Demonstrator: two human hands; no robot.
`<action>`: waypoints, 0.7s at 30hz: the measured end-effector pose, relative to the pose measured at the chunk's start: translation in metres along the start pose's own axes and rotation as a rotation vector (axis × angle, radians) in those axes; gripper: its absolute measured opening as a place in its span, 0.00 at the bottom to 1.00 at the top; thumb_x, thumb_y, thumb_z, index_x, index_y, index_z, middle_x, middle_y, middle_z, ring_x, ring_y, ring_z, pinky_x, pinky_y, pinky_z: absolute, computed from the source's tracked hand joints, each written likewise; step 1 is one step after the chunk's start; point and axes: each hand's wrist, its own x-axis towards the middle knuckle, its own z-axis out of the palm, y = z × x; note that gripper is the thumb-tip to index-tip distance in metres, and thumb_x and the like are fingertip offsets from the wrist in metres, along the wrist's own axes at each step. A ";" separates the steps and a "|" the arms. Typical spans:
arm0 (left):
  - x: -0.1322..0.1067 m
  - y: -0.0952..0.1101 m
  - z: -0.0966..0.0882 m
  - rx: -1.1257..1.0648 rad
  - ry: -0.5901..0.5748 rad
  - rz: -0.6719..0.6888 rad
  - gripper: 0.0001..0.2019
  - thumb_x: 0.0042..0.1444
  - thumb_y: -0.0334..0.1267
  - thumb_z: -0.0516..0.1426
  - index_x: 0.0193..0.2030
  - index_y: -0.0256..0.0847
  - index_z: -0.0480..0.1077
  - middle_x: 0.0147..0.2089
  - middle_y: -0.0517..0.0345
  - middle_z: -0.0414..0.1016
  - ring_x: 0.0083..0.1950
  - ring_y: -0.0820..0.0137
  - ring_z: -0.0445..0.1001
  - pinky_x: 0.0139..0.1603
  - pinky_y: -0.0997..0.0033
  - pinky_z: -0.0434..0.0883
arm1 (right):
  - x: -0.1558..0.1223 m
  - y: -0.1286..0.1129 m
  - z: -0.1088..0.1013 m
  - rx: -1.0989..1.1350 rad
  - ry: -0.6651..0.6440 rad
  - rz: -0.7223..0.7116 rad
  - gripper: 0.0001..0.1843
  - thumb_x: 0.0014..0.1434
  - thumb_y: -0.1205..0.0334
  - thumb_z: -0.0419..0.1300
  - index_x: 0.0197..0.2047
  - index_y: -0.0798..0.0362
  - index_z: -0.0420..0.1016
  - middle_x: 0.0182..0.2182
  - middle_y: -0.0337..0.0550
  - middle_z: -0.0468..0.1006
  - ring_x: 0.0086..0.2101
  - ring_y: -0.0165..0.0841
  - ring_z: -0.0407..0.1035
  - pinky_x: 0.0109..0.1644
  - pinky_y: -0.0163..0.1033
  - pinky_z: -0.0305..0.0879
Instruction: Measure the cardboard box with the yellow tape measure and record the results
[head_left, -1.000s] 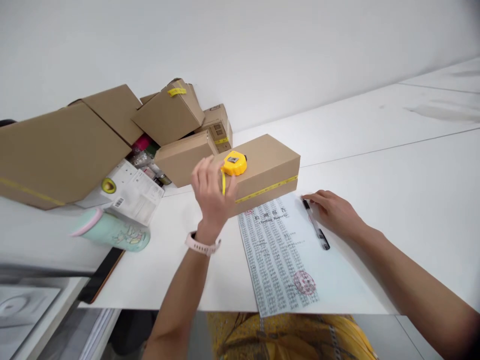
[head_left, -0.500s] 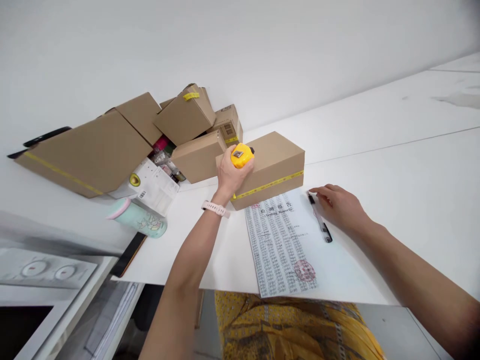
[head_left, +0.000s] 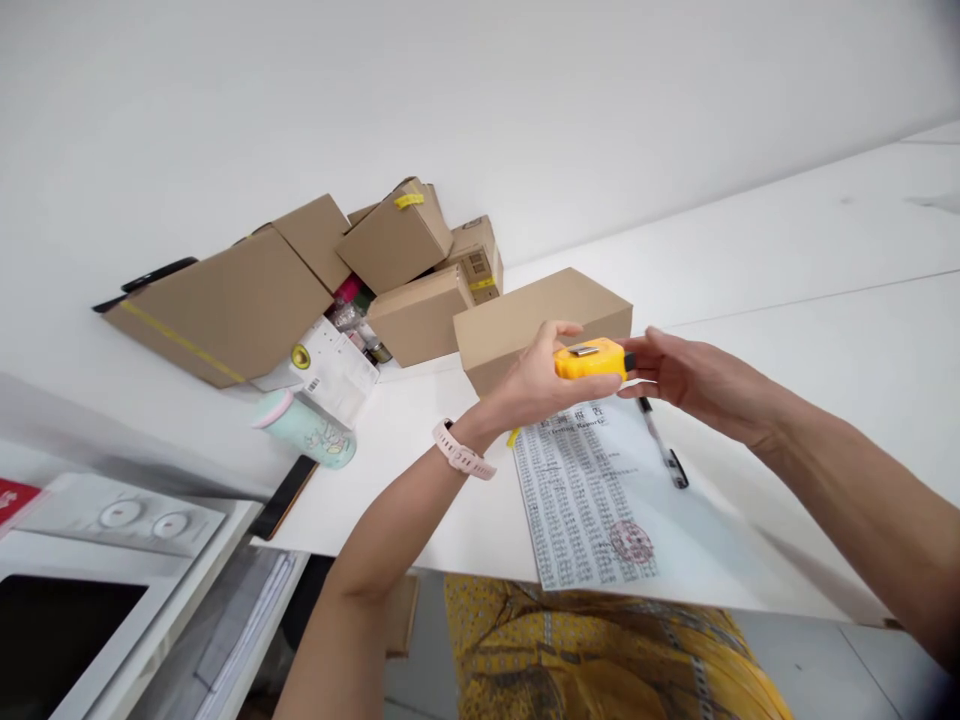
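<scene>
Printed white paper sheet (head_left: pixel 592 500) sits at the near edge of the white surface (head_left: pixel 795 330), with a black pen (head_left: pixel 661 447) on it. Just above, the left hand (head_left: pixel 534 388) grips a yellow plastic tape measure (head_left: pixel 590 360). The right hand (head_left: pixel 694 378) has fingertips on its end, can't tell if it's pinching. An oblong brown cardboard box (head_left: pixel 517 310) is right behind.

The tape measure (head_left: pixel 590 360) you see just in front of the plain brown cardboard box (head_left: pixel 525 315) is bright yellow, with a silver clip on top and a black tip. Nearer you than the box, the sheet (head_left: pixel 592 500) is white with dense rows of black print and a round red stamp. Beside it lies a black pen (head_left: pixel 661 445). Your watch strap (head_left: pixel 461 452) is pale pink. Left of the box, the bottle (head_left: pixel 307 430) is mint green with a pink cap and cartoon print, and the big carton (head_left: pixel 217 310) beyond it is brown with a yellow stripe.
</scene>
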 end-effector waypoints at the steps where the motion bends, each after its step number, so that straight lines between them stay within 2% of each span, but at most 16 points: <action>1: 0.001 -0.002 -0.002 -0.022 0.001 0.008 0.36 0.50 0.49 0.68 0.60 0.40 0.59 0.44 0.53 0.72 0.41 0.67 0.73 0.40 0.66 0.68 | 0.002 -0.005 0.002 -0.019 0.006 0.011 0.19 0.62 0.43 0.60 0.41 0.48 0.82 0.45 0.47 0.81 0.45 0.40 0.74 0.47 0.42 0.76; 5: 0.000 -0.009 -0.012 -0.114 0.009 -0.003 0.34 0.51 0.47 0.68 0.59 0.40 0.58 0.43 0.54 0.72 0.37 0.71 0.71 0.36 0.69 0.66 | 0.014 -0.019 0.014 -0.088 -0.034 0.048 0.17 0.65 0.48 0.59 0.42 0.51 0.82 0.40 0.48 0.80 0.37 0.33 0.73 0.42 0.36 0.76; 10: -0.006 -0.020 -0.026 -0.210 0.011 -0.036 0.31 0.51 0.46 0.67 0.57 0.39 0.60 0.36 0.58 0.72 0.29 0.75 0.67 0.32 0.71 0.65 | 0.027 -0.031 0.037 -0.200 -0.015 0.088 0.22 0.66 0.45 0.56 0.41 0.54 0.82 0.37 0.49 0.79 0.33 0.32 0.71 0.38 0.36 0.75; 15: -0.009 -0.032 -0.043 -0.479 -0.017 -0.022 0.28 0.52 0.51 0.65 0.53 0.35 0.65 0.43 0.48 0.76 0.30 0.73 0.72 0.30 0.72 0.66 | 0.036 -0.041 0.058 -0.156 0.029 0.178 0.22 0.69 0.49 0.53 0.33 0.54 0.80 0.37 0.50 0.80 0.33 0.31 0.72 0.35 0.34 0.75; 21: -0.011 -0.041 -0.054 -0.671 -0.031 -0.026 0.25 0.55 0.52 0.62 0.51 0.33 0.69 0.41 0.47 0.78 0.29 0.74 0.72 0.27 0.75 0.65 | 0.048 -0.044 0.071 -0.029 -0.074 0.286 0.22 0.70 0.52 0.53 0.29 0.55 0.76 0.27 0.46 0.79 0.27 0.30 0.73 0.34 0.33 0.75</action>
